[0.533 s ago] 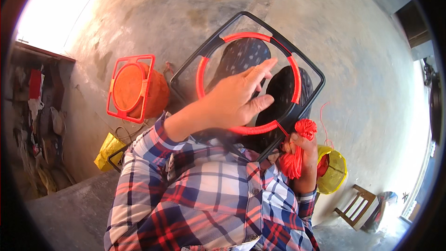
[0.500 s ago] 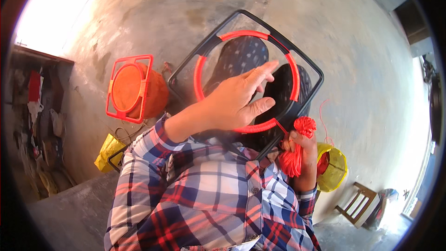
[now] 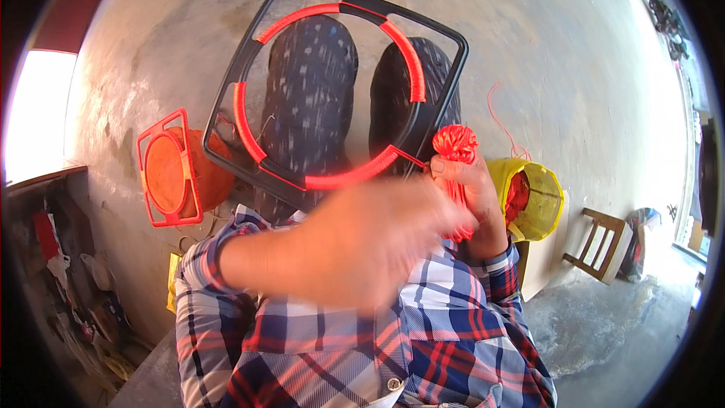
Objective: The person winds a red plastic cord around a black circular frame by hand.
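The black frame (image 3: 424, 124) looks smooth with a faint sheen, whether metal or plastic unclear. The red cord (image 3: 455, 143) is glossy and stringy. The plaid shirt (image 3: 317, 332) is matt cloth, the yellow container (image 3: 545, 200) shiny plastic-like, the slatted stool (image 3: 615, 253) wooden.

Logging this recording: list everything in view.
Large frame: one, black, upper centre
Ring wrappings: four, red, on large frame
Cord bundle: one, red, centre-right
Small frame: one, red, left
Rounded object: one, orange, behind small frame
Partly hidden item: one, yellow, lower left
Container: one, yellow, right
Slatted piece: one, brown, lower right
Clutter: several, mixed, both sides
Floor: one, grey, throughout
Shirt: one, multicoloured, bottom
Knees: two, dark, upper centre
Left hand: one, bare, blurred, centre
Right hand: one, bare, gripping bundle
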Demonstrator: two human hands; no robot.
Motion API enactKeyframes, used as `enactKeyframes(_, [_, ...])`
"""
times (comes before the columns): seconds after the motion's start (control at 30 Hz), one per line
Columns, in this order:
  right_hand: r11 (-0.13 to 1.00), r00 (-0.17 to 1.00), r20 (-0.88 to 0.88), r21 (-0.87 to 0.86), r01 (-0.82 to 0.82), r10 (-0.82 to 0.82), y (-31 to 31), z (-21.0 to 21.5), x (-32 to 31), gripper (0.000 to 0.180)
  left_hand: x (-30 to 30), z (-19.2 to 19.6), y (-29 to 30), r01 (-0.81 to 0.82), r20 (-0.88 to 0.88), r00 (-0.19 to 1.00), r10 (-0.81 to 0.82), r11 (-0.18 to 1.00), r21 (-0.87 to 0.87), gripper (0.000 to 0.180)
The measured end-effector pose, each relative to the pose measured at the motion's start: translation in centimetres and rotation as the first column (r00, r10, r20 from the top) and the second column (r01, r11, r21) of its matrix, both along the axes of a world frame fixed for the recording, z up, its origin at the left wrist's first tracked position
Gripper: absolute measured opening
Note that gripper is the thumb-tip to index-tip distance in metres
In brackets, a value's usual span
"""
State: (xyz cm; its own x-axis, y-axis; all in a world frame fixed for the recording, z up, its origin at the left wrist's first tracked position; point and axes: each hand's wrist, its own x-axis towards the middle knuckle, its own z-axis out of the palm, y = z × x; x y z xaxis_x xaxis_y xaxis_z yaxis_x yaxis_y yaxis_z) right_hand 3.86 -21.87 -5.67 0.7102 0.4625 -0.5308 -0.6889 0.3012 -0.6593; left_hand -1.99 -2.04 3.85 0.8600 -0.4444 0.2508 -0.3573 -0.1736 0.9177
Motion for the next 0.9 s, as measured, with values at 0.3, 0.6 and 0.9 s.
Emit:
enactKeyframes(0.3, [0.997,0.997,0.074,0.076,-0.020,0.015,-0.1,-1.1,0.0,0.014,-1.7,3.5,-7.1,-0.232,0.600,0.599,0.530,0.832,-0.504,0.021])
enactKeyframes(0.6, [0.998,0.998,0.050,0.061,-0.033,0.030,0.2,-0.8,0.0,0.014,-2.0,8.3,-3.3,-0.073,0.193,0.975,0.106,0.983,-0.170,0.025])
enactKeyframes(0.9, [0.976,1.000,-0.015,0.215,0.021,-0.018,-0.2,-1.5,0.0,0.014,-2.1,5.6,-4.8,-0.137,0.259,0.934,0.246,0.916,-0.377,0.034])
